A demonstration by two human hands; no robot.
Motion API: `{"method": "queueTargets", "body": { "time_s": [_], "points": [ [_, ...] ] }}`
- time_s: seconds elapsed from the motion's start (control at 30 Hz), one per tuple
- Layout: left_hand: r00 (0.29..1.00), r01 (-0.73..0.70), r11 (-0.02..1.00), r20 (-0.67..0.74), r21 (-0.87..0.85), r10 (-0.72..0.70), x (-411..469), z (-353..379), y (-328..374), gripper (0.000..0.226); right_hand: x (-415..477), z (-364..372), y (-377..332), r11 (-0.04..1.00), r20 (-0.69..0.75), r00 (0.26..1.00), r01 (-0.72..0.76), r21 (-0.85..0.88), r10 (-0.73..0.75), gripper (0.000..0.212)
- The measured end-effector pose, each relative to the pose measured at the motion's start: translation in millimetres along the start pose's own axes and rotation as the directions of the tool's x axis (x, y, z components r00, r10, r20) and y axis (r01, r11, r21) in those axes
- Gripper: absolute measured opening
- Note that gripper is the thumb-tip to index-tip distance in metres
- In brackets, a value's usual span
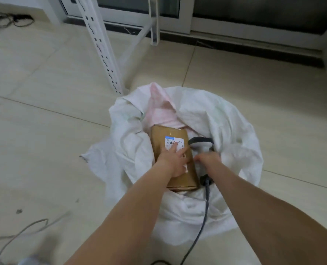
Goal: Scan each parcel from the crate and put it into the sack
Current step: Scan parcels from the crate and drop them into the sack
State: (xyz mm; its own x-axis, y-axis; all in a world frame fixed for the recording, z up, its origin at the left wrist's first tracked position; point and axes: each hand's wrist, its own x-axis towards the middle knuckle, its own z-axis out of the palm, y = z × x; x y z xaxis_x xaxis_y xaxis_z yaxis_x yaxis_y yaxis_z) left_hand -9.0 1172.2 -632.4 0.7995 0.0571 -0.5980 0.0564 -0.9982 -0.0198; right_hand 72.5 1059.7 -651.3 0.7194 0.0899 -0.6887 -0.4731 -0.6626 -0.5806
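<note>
A brown cardboard parcel is laid inside the open white sack. The left hand is laid flat on it, fingers spread over the label. A barcode scanner is gripped by the right hand, just beside the parcel.

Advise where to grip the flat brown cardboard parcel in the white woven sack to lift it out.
Likely the near short end of the flat brown cardboard parcel, from above: it lies label-up with that end face exposed. Folds of the white woven sack crowd its left edge; the grey handheld scanner, in the right hand, flanks its right. The left hand lies flat on top.
</note>
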Motion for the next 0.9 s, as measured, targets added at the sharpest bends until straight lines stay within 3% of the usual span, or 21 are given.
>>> {"method": "queueTargets", "body": {
  "time_s": [0.17,0.23,0.37,0.43,0.53,0.67,0.73,0.8,0.9],
  "points": [
    [1.0,-0.011,0.998,-0.019,0.059,0.012,17.0,2.5,27.4,0.055,9.3,-2.4,9.8,0.984,0.027,0.998,-0.059,0.169,0.056,0.022],
    [1.0,0.004,0.999,0.003,0.049,-0.005,15.1,6.5,27.3,0.055,10.0,2.6,13.3,0.978,0.04,0.995,-0.095,0.186,0.089,0.029],
    [0.982,0.173,0.985,0.072,0.0,-0.173,3.3,7.8,4.0,0.058,12.3,1.1,22.7,0.999,0.039,0.999,-0.029,-0.031,0.03,0.052],
    [0.947,0.301,0.953,0.127,-0.036,-0.295,-4.1,6.6,-16.6,0.056,13.6,-1.2,27.5,0.997,0.031,1.0,0.002,-0.077,0.001,0.056],
    [0.916,0.372,0.928,0.172,-0.018,-0.363,-15.7,11.8,-36.1,0.055,13.1,-5.2,31.2,0.993,0.023,1.0,0.003,-0.118,-0.001,0.059],
    [0.921,0.356,0.933,0.148,0.059,-0.361,-25.9,18.5,-52.1,0.06,11.8,-7.1,26.6,0.98,0.022,1.0,0.024,-0.197,-0.02,0.056],
    [0.953,0.259,0.964,0.151,0.053,-0.265,-26.5,16.0,-44.9,0.067,10.7,-3.1,21.8,0.972,0.007,0.997,0.082,-0.22,-0.083,0.051],
    [0.973,0.152,0.988,0.179,-0.03,-0.145,-24.3,17.1,-22.8,0.078,8.0,2.4,17.1,0.975,0.006,0.99,0.139,-0.172,-0.14,0.039],
    [0.966,0.132,0.991,0.222,0.019,-0.133,-23.8,29.2,8.5,0.086,3.3,9.5,9.0,0.977,0.115,0.98,0.174,-0.126,-0.16,0.022]
  ]
}}
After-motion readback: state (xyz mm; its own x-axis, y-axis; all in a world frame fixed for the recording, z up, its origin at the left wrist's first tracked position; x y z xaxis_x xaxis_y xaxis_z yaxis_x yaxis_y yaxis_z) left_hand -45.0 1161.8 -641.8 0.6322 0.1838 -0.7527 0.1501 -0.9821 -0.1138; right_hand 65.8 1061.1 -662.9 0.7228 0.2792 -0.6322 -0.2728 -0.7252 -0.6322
